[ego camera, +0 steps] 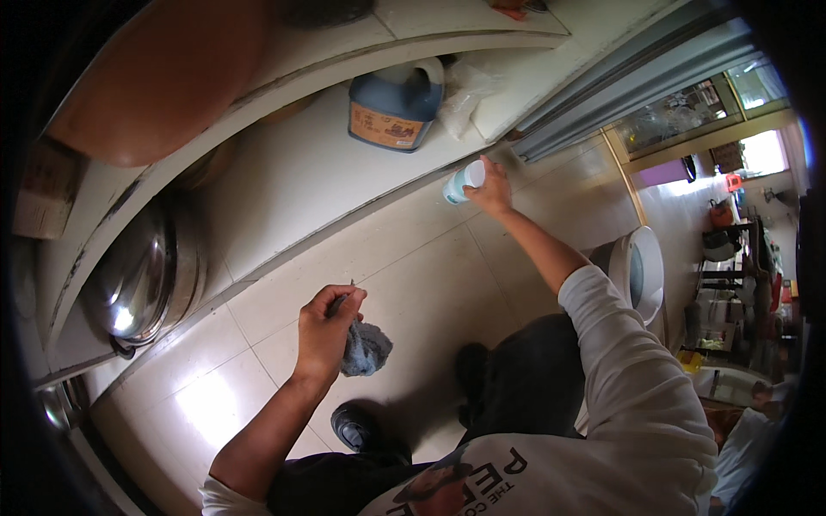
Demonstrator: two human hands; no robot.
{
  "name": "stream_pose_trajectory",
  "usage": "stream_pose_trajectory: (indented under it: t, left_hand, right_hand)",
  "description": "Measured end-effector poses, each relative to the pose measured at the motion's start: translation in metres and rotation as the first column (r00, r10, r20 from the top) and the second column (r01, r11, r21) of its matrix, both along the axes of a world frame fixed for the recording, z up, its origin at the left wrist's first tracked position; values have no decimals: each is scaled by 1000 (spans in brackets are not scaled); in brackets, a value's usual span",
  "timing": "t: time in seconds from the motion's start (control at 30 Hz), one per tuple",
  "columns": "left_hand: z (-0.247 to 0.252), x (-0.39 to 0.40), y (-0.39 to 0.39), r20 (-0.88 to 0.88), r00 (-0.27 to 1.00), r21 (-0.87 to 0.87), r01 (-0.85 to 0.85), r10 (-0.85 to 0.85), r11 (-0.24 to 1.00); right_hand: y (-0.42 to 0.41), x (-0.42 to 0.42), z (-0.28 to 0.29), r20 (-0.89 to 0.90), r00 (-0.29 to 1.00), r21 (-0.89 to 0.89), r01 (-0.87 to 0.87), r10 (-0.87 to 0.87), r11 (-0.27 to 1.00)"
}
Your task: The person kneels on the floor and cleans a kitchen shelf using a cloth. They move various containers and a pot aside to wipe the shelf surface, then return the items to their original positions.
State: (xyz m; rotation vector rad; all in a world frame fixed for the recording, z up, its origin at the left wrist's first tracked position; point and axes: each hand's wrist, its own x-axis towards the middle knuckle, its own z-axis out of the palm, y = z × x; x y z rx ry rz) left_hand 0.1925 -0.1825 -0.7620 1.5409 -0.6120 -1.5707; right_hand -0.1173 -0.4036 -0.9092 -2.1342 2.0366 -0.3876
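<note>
My left hand (328,332) grips a crumpled grey cloth (366,350), which hangs below the fingers over the tiled floor. Out to the right, my right hand (493,188) is wrapped around a small white and teal plastic tub (460,183), held tilted near the front edge of a low white shelf (335,193). On that shelf, beyond the tub, stands a plastic jug of dark liquid (393,106) with an orange label bearing writing. A clear plastic bag with pale contents (466,93) slumps beside the jug.
A shiny metal pot (132,277) sits on the shelf at left, under a reddish-brown rounded vessel (174,77) on the upper ledge. A cardboard box (45,187) is at far left. A white bucket (653,274) stands right of my arm. Another person (748,451) shows at lower right.
</note>
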Motion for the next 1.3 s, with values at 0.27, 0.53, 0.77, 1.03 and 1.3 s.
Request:
stream_pose_trajectory:
  t: [0.27, 0.53, 0.77, 1.03, 1.3]
  left_hand:
    - [-4, 3, 2, -30, 999, -42, 40, -41, 998]
    - [6, 4, 2, -15, 1000, -42, -4, 3, 999]
    - [1, 7, 3, 17, 1000, -48, 23, -23, 999]
    - [2, 3, 0, 31, 1000, -10, -3, 3, 1000]
    - [-7, 3, -6, 44, 998, 27, 34, -35, 999]
  right_hand:
    - [-7, 14, 77, 184, 983, -163, 30, 1, 986]
    - [-28, 48, 93, 130, 987, -102, -85, 98, 991]
    - [2, 8, 40, 39, 997, -82, -63, 66, 995]
    - [-4, 2, -23, 33, 998, 91, 59, -62, 994]
    - [13, -9, -39, 356, 932, 44, 56, -68, 997]
